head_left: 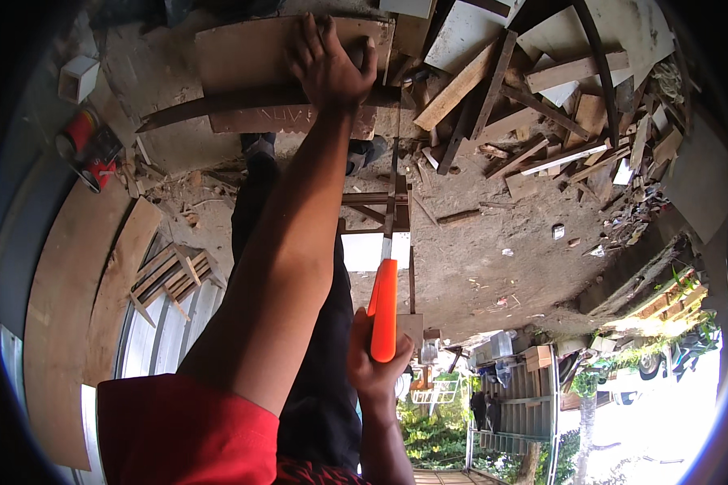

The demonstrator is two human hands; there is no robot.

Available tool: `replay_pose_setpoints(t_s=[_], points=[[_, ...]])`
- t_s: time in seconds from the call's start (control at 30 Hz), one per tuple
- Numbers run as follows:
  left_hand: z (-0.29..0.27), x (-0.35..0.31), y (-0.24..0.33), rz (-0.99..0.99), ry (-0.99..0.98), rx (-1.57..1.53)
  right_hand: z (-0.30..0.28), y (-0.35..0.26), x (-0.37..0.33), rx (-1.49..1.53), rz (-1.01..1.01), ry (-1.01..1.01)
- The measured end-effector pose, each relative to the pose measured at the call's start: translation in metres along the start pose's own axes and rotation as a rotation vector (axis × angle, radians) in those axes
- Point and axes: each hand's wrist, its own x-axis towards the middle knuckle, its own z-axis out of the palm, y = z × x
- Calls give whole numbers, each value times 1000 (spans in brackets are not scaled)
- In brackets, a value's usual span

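My left hand (329,63) lies flat with spread fingers on a brown wooden board (247,52) at the top of the view, and its arm in a red sleeve reaches up from the lower left. A darker plank (291,121) sits just under that board. My right hand (378,365) grips the orange handle of a hand saw (383,311). The saw's thin blade (391,194) runs up toward the boards by my left hand. Where the blade meets the wood is hard to make out.
A heap of scrap planks (542,105) covers the upper right. A red power tool (89,149) and curved plywood sheets (65,307) lie at the left. Below the boards are a small wooden frame (376,212), my black trousers and shoes (259,147), and dirt ground (493,259).
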Motion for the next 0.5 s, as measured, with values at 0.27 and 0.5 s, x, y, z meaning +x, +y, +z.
replay_pose_setpoints(t_s=[0.27, 0.5], points=[[-5, -2, 6, 4, -55, -5, 50, -3, 145, 113, -29, 33], [-5, -3, 1, -13, -46, 93, 5, 1, -5, -18, 92, -27]])
